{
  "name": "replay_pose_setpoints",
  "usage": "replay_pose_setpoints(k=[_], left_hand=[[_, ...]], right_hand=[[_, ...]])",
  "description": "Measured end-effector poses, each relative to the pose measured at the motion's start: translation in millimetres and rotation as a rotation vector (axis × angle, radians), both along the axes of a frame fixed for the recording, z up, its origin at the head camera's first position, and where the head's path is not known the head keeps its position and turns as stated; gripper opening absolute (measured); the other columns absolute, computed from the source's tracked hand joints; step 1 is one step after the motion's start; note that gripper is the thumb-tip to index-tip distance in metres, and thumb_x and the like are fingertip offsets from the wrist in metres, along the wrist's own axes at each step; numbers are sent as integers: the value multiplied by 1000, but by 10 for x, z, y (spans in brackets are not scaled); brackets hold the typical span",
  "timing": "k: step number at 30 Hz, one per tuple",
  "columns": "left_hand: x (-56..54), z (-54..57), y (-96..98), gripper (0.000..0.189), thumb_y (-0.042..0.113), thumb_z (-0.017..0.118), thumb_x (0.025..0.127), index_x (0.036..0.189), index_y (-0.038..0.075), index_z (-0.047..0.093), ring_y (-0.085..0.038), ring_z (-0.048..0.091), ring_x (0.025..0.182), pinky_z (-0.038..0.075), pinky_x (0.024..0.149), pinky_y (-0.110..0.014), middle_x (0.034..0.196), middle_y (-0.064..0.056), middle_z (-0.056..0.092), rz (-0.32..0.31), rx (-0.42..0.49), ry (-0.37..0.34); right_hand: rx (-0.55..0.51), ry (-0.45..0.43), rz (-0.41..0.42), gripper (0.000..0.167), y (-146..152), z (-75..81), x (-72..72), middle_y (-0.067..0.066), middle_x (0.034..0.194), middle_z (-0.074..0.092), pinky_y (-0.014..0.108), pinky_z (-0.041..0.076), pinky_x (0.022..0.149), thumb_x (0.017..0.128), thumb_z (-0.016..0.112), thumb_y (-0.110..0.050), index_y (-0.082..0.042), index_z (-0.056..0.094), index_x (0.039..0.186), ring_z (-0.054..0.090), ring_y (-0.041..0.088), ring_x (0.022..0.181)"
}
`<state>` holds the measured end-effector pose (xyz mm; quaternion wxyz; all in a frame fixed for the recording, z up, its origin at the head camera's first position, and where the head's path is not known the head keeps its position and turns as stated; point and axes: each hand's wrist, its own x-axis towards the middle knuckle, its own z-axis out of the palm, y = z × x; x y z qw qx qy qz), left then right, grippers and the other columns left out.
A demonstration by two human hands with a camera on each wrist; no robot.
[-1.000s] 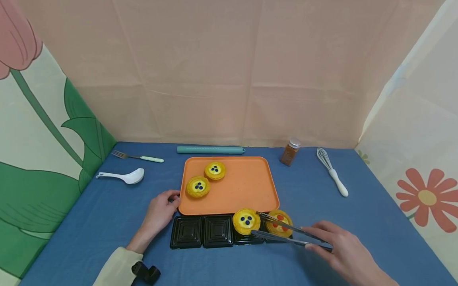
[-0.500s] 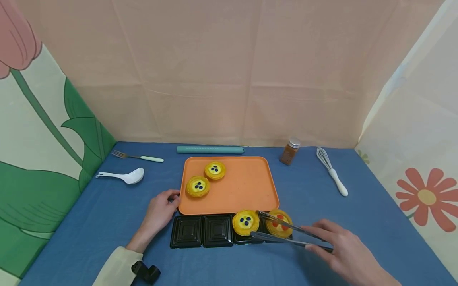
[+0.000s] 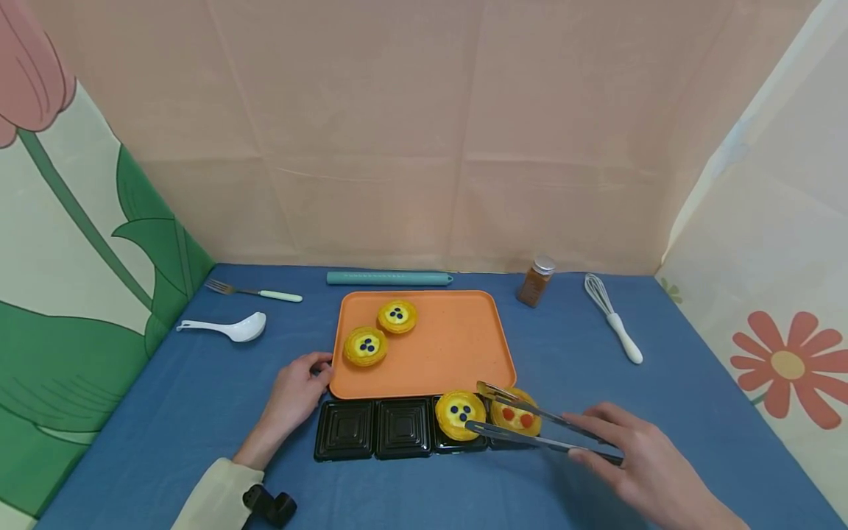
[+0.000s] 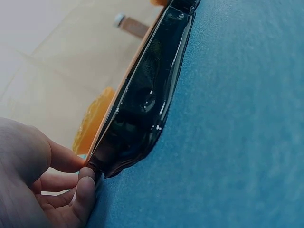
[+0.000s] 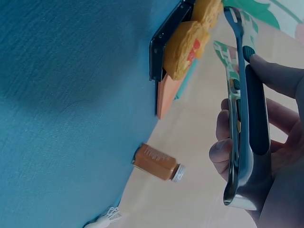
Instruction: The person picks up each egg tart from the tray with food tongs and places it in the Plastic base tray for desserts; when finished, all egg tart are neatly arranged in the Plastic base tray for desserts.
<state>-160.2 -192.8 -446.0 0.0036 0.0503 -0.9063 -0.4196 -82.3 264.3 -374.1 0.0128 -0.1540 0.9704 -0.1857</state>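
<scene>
My left hand (image 3: pixel 299 396) pinches the left front corner of the orange tray (image 3: pixel 457 338). Two tarts with blueberry-like toppings, one at the back (image 3: pixel 397 316) and one nearer (image 3: pixel 365 347), sit on that tray's left side. In front lies a black compartment tray (image 3: pixel 347 430). Its third compartment holds another blueberry tart (image 3: pixel 458 414), and a tart with red toppings (image 3: pixel 509 418) sits at its right end. My right hand (image 3: pixel 645 456) holds metal tongs (image 5: pixel 247 175) with their arms spread. The tong tips reach over the red-topped tart towards the blueberry tart; contact with it is unclear.
A teal rolling pin (image 3: pixel 389 278) lies behind the orange tray, and a brown spice jar (image 3: pixel 536 283) stands to its right. Further right is a whisk (image 3: pixel 616 320). A fork (image 3: pixel 255 291) and a white spoon (image 3: pixel 245 327) lie at the left.
The front blueberry tart has shifted slightly right in its compartment. The tongs' tips have spread further apart, the upper one rising. My left hand stays at the tray corner.
</scene>
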Motion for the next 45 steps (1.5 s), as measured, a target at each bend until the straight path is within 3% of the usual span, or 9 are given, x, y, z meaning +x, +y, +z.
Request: replay_pose_setpoints(k=[9,20,27,34,45], left_hand=[[12,-6,-4,35,11,56,100,130,-7,62,-18,54,64,47,56,-31,101,-12,63,1,-2,3],[6,-19,13,34,11,55,100,128,-6,63,-18,55,67,46,59,-33,99,-11,64,-5,3,22],[-1,-27,5,34,11,55,100,127,-6,64,-19,54,68,45,61,-34,100,-11,65,0,-11,35],[4,-21,-3,34,12,56,100,127,-6,63,-18,53,67,44,60,-33,100,-11,64,-1,-13,32],[17,-25,-5,34,12,56,101,129,-6,63,-18,54,67,46,60,-34,101,-12,64,1,-5,32]], right_hand=[[-94,61,11,35,-59,23,-59,-15,98,56,24,43,57,88,78,-39,-29,73,122,50,2,75],[-114,110,33,37,-248,97,-228,-15,97,58,25,46,58,87,82,-29,-27,73,123,52,5,79],[-91,132,74,38,-403,66,-467,-11,94,57,25,42,54,87,82,-26,-21,73,124,49,7,71],[-71,155,134,39,-551,11,-708,-7,95,59,26,47,60,86,82,-27,-16,74,123,54,9,76],[-13,156,152,41,-746,-89,-1017,2,98,61,28,42,57,88,80,-29,-11,73,124,48,12,72]])
